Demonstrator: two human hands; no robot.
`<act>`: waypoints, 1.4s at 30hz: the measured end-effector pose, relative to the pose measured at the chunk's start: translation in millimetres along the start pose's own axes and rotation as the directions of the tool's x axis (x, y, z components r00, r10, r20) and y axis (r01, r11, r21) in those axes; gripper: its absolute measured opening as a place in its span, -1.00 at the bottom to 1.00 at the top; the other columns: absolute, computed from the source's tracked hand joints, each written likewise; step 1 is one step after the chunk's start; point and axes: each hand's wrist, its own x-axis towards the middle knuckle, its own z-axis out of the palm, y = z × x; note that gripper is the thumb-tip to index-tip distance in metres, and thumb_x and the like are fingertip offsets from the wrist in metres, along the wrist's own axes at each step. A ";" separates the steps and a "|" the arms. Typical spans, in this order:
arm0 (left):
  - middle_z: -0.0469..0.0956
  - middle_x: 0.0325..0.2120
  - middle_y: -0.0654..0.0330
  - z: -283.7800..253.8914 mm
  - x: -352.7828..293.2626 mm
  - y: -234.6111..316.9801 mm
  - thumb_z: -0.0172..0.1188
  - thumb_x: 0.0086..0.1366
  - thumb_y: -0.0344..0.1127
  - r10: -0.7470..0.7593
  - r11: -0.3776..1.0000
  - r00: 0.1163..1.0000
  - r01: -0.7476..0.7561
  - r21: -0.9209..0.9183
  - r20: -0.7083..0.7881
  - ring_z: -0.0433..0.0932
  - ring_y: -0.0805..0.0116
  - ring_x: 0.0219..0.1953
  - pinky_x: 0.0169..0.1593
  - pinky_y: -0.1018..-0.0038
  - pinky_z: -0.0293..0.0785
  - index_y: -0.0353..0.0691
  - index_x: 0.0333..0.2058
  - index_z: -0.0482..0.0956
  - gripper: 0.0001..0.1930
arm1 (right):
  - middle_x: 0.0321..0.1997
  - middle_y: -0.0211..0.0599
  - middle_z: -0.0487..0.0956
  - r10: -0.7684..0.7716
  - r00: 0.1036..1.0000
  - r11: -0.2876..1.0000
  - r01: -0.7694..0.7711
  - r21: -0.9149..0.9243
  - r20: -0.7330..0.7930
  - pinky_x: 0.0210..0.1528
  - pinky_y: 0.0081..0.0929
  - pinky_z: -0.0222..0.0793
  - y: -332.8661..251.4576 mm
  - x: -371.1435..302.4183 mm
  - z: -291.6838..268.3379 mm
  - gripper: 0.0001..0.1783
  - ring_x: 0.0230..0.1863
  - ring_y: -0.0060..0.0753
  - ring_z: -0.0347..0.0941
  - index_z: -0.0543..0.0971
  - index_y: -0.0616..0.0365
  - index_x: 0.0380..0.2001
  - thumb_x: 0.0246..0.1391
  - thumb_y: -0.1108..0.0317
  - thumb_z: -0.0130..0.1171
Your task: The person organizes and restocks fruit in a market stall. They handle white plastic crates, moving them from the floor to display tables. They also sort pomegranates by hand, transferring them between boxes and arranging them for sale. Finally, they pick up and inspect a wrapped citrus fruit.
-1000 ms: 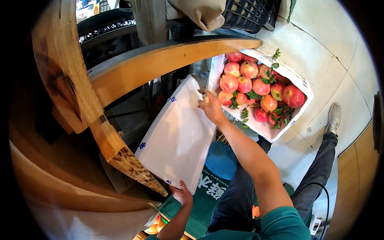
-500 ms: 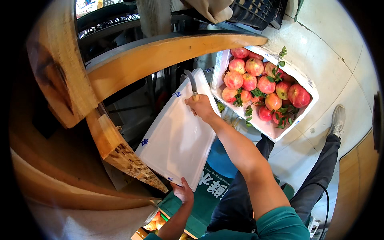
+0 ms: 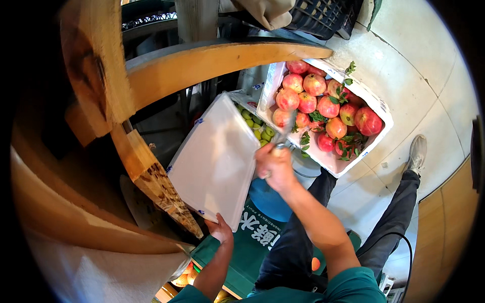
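Note:
My left hand (image 3: 221, 230) grips the near corner of a white foam box lid (image 3: 212, 156), which lies tilted. Along the lid's far right edge, small green fruit (image 3: 261, 132) shows in a box mostly covered by it. My right hand (image 3: 275, 166) is closed round the wooden handle of a knife (image 3: 290, 125). Its curved blade, smeared by motion, points away from me toward a white foam box (image 3: 388, 123). That box holds several red pomegranates (image 3: 328, 107) with leafy sprigs among them.
Wooden beams (image 3: 217, 58) frame the left and far side. A blue tub (image 3: 270, 199) and a green printed surface (image 3: 220, 260) lie below the lid. Beyond the beam stands a black crate (image 3: 318, 17). My shoe (image 3: 417, 153) rests on the tiled floor (image 3: 404, 91) at right.
My right hand has come off the lid with the knife and moved right and nearer. The lid has shifted left, uncovering the green fruit. My left hand still holds its corner.

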 end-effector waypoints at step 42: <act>0.52 0.12 0.03 40.5 -110.6 158.3 0.29 0.23 -0.44 0.605 0.776 0.706 -0.418 -0.472 0.369 0.46 -0.04 0.17 0.24 0.15 0.39 -0.22 0.02 0.60 -0.64 | -0.67 -0.60 0.22 0.037 0.981 0.994 -0.056 -0.095 -0.192 -0.60 -0.57 0.14 -187.6 -207.3 -81.1 -0.82 -0.62 -0.59 0.17 0.52 0.13 -0.39 0.27 0.31 0.25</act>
